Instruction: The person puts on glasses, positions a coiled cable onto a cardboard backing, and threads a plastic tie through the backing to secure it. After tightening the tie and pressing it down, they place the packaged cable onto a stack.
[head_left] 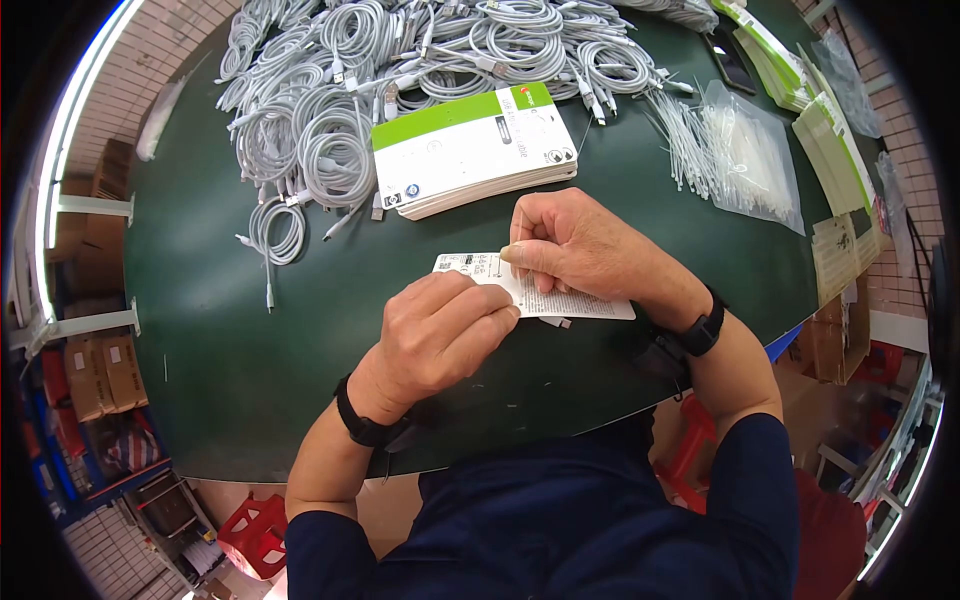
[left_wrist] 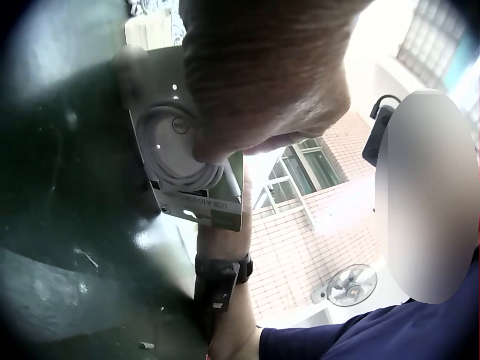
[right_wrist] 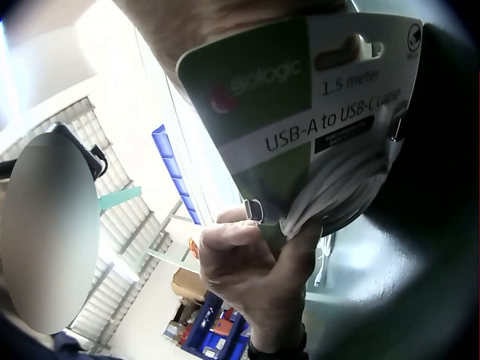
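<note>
Close in front of the body, a packaging card [head_left: 590, 305] lies with its printed back up in the head view. Against its green and white front is a coiled USB cable [right_wrist: 337, 187], seen in the right wrist view; a plug [head_left: 556, 322] pokes out below the card. My left hand [head_left: 440, 330] grips the card and coil at the left, thumb and fingers on either side. Above the card, my right hand [head_left: 585, 245] pinches a thin translucent cable tie [head_left: 516, 232] between thumb and index finger, its other fingers curled near the card.
A stack of cards [head_left: 470, 150] lies just beyond the hands. Behind it is a large heap of coiled cables [head_left: 340, 130], with one loose coil [head_left: 276, 232] at left. Right of the stack is a bag of cable ties [head_left: 750, 150]; more cards [head_left: 835, 140] line the right edge.
</note>
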